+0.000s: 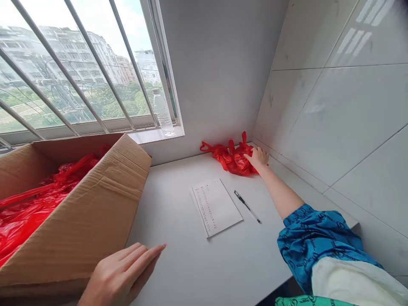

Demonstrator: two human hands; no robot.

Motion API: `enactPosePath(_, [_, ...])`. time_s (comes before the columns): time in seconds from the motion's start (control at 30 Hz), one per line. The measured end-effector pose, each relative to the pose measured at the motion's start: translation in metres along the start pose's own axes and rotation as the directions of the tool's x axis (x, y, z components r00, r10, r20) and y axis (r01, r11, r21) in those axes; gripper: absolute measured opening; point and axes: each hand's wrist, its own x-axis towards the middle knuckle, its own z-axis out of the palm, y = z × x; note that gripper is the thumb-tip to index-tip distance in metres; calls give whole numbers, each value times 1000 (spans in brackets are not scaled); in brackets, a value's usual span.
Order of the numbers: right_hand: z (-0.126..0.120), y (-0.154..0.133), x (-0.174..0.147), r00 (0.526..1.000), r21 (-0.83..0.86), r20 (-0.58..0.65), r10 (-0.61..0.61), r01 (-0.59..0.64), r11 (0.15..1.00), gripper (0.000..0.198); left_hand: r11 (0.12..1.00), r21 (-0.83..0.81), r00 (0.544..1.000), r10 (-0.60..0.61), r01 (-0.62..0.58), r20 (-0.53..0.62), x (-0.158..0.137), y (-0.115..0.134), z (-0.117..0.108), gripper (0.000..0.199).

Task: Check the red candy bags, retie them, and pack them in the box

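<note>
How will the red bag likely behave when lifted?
The red bag would probably sag floppily, as its thin plastic is crumpled. Its shiny surface may slip against the right hand. Weight is unclear: any contents are hidden.

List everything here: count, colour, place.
cardboard box: one, brown, left
red plastic: uncountable, red, inside box
window: one, grey, upper left
bars: several, grey, across window
buildings: several, pale, outside
trees: uncounted, green, outside
bottle: one, clear, on sill
table: one, white, centre
back wall: one, grey, behind table
tiled wall: one, white, right
page: one, white, on table
pen: one, black and clear, beside page
red bag: count unclear, red, table's rear
clothing: uncounted, multicoloured, lower right
left hand: one, near box
right hand: one, on red bag
</note>
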Motion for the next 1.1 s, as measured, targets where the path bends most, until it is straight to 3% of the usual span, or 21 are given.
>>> enactPosePath(0.1, [1, -8, 2, 999, 30, -9, -36, 36, 999, 31, 992, 8, 983, 125, -128, 135, 1, -1, 21, 29])
enactPosePath(0.23, [-13, -34, 0, 988, 131, -19, -155, 156, 979, 23, 995, -37, 989, 94, -91, 117, 3, -4, 33, 32])
enactPosePath(0.37, [-34, -65, -15, 950, 275, 52, -308, 283, 919, 34, 993, -120, 998, 16, -9, 57, 16, -10, 37, 28])
enactPosePath(0.47, [-37, -80, -40, 901, 406, 108, -421, 346, 846, 32, 973, -211, 995, -95, 88, -23, 34, -11, 42, 22])
enactPosePath(0.57, [-24, -84, -75, 823, 505, 183, -537, 391, 770, 21, 932, -304, 961, -245, 198, -126, 54, -10, 49, 19])
enactPosePath(0.63, [-11, -82, -100, 768, 457, 256, -587, 440, 774, 18, 916, -315, 934, -313, 249, -173, 67, -11, 57, 19])
enactPosePath(0.7, [1, -77, -123, 733, 383, 299, -611, 495, 780, 20, 921, -271, 933, -328, 280, -151, 79, -14, 69, 20])
enactPosePath(0.83, [13, -73, -151, 768, 347, 239, -593, 503, 792, 25, 952, -121, 959, -272, 279, 74, 97, -22, 102, 24])
enactPosePath(0.97, [8, -77, -162, 819, 362, 194, -540, 452, 815, 17, 967, -28, 915, -231, 254, 330, 108, -24, 127, 26])
enactPosePath(1.1, [5, -79, -167, 839, 383, 162, -520, 432, 817, 13, 969, -29, 906, -219, 245, 363, 110, -19, 133, 29])
